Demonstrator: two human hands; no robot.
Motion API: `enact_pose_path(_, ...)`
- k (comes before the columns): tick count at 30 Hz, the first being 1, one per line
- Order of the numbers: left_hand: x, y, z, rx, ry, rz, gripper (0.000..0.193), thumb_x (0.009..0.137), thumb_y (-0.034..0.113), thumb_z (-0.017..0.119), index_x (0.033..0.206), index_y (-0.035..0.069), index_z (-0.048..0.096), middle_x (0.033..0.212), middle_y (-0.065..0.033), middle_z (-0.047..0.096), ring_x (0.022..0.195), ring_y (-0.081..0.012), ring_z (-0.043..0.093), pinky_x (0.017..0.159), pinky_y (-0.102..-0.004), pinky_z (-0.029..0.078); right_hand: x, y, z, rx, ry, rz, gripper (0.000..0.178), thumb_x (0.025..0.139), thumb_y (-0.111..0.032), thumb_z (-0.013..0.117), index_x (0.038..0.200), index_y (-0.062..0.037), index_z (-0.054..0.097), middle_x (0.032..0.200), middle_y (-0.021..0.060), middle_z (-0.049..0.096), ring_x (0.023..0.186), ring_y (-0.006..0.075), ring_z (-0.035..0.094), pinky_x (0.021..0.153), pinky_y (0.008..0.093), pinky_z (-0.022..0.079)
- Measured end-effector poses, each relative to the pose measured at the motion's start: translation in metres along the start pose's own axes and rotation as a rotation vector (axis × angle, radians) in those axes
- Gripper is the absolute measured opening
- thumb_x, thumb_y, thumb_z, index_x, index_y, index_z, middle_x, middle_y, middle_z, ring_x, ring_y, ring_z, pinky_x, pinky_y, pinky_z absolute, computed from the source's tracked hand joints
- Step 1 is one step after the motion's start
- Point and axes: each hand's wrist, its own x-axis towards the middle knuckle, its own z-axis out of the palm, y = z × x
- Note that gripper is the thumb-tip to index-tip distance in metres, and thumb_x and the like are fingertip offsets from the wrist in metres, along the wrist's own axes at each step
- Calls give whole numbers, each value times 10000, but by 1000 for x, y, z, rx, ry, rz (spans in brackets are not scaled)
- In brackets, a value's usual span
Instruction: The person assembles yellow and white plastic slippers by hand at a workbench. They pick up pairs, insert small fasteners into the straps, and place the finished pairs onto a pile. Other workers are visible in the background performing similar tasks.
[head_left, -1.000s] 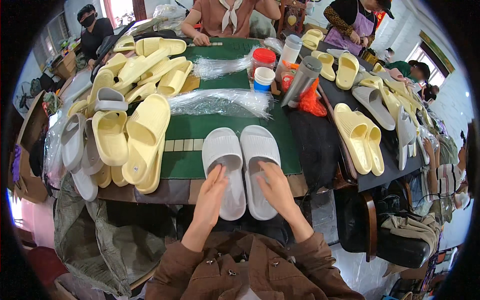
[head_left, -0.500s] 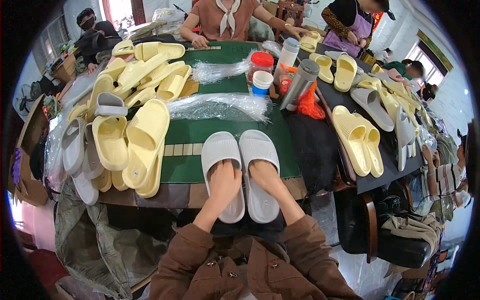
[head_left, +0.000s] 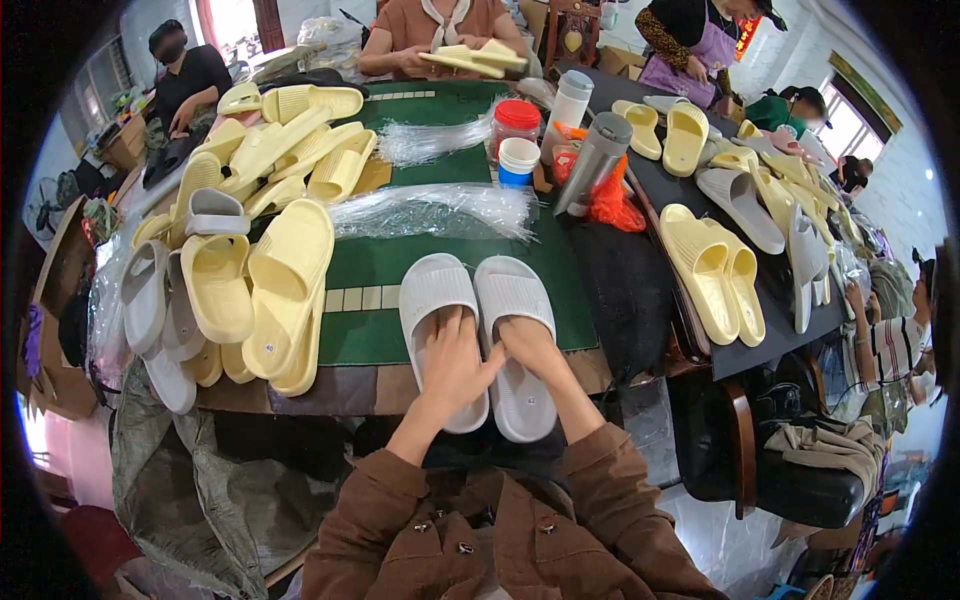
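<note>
Item, my left hand: fingers loosely parted, thumb wide of them, tips hidden under the strap of the left grey slipper. Item, my right hand: fingers lost beneath the strap of the right grey slipper; whether they grip, I cannot tell. The slippers: one pair, side by side before me, toes on the green mat, heels toward me at the near edge of the table; matt, moulded, rounded, straps finely ribbed; the right one's small round sticker too small to read. Opposite, a co-worker, head cut off by the upper edge, pale slippers in hand, blurred. To my left, overlapping yellow slippers, several part-hidden. Beyond the pair, a bundle of thin, clear strands, glossy; a red-lidded jar; a cylindrical grey flask.
</note>
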Motion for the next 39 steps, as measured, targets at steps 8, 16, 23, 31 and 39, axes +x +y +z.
enact_pose_path(8,-17,18,-2,43,-57,-9,787,729,377,716,1244,-138,416,1375,-298,369,1283,-438,355,1103,-532,217,3,20,17,-142,105,-156,377,855,-208,435,1081,40,607,1093,305,597,1034,471,539,927,497,399)
enact_pose_path(16,-2,10,5,118,45,-33,540,736,304,693,1060,-107,559,1126,-260,547,1094,-410,507,1004,-518,334,0,0,14,-187,69,-29,365,875,-189,395,955,84,625,1038,301,614,965,435,578,880,493,413)
enact_pose_path(23,0,18,6,123,-5,-96,514,782,252,644,1088,-145,529,1116,-299,545,1117,-446,496,1026,-520,329,-4,9,19,-9,150,-25,337,891,-182,417,959,88,607,992,317,612,928,462,574,859,498,416)
enact_pose_path(31,-5,11,12,123,95,16,468,806,257,627,1044,-136,542,1046,-300,547,1022,-448,539,968,-510,383,-55,-33,-6,-14,462,-353,241,915,-126,516,982,78,625,927,255,655,869,433,625,763,470,486)
enact_pose_path(39,-5,8,15,59,103,-38,375,805,263,629,909,-93,572,977,-285,564,917,-432,573,829,-496,470,-28,-56,-54,245,352,-223,194,903,-66,548,1029,19,668,960,169,690,856,265,683,722,333,527)
